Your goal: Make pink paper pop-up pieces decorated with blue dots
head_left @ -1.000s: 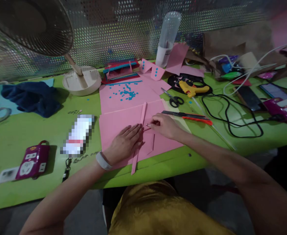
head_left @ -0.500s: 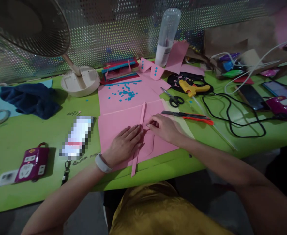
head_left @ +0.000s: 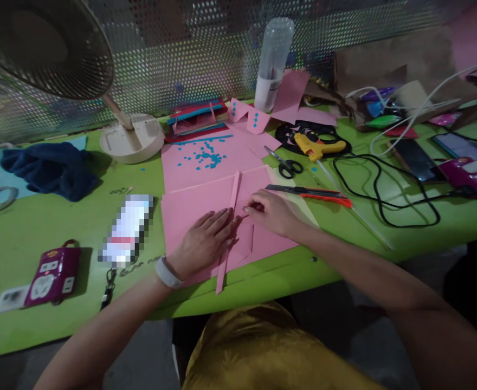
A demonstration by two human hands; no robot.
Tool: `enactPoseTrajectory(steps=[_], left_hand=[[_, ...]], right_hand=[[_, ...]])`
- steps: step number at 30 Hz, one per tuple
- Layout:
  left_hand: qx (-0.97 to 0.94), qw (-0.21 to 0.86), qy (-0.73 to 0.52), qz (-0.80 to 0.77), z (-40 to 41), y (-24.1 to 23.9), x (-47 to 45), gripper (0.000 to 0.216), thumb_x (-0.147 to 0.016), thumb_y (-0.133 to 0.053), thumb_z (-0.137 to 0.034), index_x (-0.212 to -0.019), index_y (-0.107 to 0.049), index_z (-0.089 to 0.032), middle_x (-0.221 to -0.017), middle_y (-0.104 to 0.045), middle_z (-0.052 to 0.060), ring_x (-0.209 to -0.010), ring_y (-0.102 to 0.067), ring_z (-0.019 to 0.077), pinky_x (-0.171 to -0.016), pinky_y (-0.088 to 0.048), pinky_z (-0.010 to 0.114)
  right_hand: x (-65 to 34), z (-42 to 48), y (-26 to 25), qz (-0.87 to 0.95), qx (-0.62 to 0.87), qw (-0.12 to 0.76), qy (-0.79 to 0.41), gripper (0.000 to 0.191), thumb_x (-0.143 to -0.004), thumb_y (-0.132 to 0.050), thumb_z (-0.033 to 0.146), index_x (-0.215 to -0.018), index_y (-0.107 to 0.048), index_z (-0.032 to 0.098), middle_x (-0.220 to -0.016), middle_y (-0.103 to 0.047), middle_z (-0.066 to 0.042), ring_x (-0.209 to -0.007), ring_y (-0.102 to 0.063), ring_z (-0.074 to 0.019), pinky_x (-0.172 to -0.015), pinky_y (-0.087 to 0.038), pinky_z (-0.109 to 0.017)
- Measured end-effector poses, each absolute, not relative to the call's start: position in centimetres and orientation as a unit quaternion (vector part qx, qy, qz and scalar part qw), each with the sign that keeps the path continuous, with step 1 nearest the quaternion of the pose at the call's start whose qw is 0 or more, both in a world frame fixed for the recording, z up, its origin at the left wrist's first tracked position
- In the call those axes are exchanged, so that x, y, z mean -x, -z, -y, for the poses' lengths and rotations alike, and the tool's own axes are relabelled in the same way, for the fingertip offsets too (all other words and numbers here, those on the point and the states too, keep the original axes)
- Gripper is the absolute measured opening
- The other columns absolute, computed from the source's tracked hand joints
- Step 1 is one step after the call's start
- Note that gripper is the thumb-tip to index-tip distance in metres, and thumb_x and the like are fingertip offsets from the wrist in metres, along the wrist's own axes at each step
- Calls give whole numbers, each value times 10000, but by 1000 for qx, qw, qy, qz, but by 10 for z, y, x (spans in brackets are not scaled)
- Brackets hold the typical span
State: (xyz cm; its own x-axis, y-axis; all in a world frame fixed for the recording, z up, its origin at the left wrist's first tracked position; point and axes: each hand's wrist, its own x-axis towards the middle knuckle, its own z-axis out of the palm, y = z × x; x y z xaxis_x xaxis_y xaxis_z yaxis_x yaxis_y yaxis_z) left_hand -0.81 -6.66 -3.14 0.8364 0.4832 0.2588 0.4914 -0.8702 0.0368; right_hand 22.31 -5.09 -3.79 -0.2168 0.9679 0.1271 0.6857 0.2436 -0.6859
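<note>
My left hand [head_left: 204,241] lies flat on pink paper [head_left: 185,216], its fingers stretched out and pressing on a long narrow pink paper strip [head_left: 235,190]. The strip runs at a slant from the middle of the paper past its near edge. Just right of the strip, my right hand [head_left: 269,211] is closed in a pinch, thumb and forefinger close to the left fingertips. What sits in the pinch is too small to make out. A folded pink flap [head_left: 244,241] lies below the right hand, beside the strip.
Small blue paper squares [head_left: 210,158] are scattered behind my hands. Right of them lie scissors [head_left: 289,169], a utility knife [head_left: 311,194], a yellow glue gun [head_left: 317,145] and black cable [head_left: 379,189]. A phone [head_left: 127,230] and purple power strip [head_left: 55,273] sit left; a fan [head_left: 130,138] stands behind.
The whole view has shifted slightly. Both hands keep nearly the same place and pose on the paper and strip.
</note>
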Motion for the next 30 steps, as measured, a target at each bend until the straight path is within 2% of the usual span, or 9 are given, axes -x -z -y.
enactPoseTrajectory(steps=[9,25,30], left_hand=[[957,30,126,258,68,33,8,470,-999,-454,-300,-1435,-438,-126,-1432,-550,145,-1334,-519,266,-1082,-462,466],[958,32,105,266,67,35,10,476,-1018,-414,-327,-1451,-425,-131,-1462,-520,137,-1369,-479,249,-1120,-413,439],[958,21,98,269,66,31,10,497,-1017,-398,-438,-1386,-499,-120,-1457,-524,145,-1353,-495,258,-1113,-413,442]], right_hand=[[-222,47,33,749,570,233,-246,195,-874,-600,247,-688,-572,199,-769,-606,-23,-702,-540,-152,-632,-391,-286],[-217,50,36,749,602,209,-178,104,-864,-610,233,-772,-579,196,-829,-617,-25,-731,-558,-152,-673,-381,-284],[-217,50,35,757,601,196,-163,75,-876,-594,240,-813,-591,200,-864,-629,-33,-761,-569,-165,-690,-391,-296]])
